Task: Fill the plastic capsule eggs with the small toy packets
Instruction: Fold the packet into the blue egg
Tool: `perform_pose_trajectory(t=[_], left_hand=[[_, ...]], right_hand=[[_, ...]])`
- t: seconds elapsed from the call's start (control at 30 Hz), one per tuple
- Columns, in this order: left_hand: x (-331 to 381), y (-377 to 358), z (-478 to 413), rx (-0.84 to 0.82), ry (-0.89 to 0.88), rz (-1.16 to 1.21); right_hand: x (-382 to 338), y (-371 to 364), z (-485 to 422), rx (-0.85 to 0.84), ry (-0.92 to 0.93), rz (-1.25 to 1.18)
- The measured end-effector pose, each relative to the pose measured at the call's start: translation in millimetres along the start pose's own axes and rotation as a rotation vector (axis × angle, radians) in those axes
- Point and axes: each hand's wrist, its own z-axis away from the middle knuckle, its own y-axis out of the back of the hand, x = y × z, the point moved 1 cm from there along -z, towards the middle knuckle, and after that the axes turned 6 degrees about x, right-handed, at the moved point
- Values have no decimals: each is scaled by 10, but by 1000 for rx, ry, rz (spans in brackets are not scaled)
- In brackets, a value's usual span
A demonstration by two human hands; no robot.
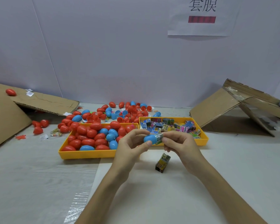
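- Pinching, head view: my left hand (132,143) grips a blue capsule shell (149,137) between thumb and fingers, in front of the packet tray (204,140).
- My right hand (179,143) pinches a toy packet (159,136), its end at the shell's mouth.
- I judge it best to tuck the corners in and push straight.
- A spare packet (162,162) stands on the table below.

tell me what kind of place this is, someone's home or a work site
Probably a small hand-packing station, not a home: one yellow tray holds bulk capsule eggs, a second tray holds toy packets, a printed sign is posted on the white partition, and flattened cardboard flanks the table.
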Motion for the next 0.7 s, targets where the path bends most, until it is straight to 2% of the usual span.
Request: perform_pose_trajectory(t=[0.17, 0.37, 0.7], left_hand=[[5, -1, -1, 3, 39, -14], [16, -3, 12, -49, -7, -73], [27, -5, 16, -18, -38, -137]], right_hand=[[1, 5, 6, 21, -14, -5], [-45, -11, 20, 0, 41, 57], [-45, -9, 18, -18, 81, 123]])
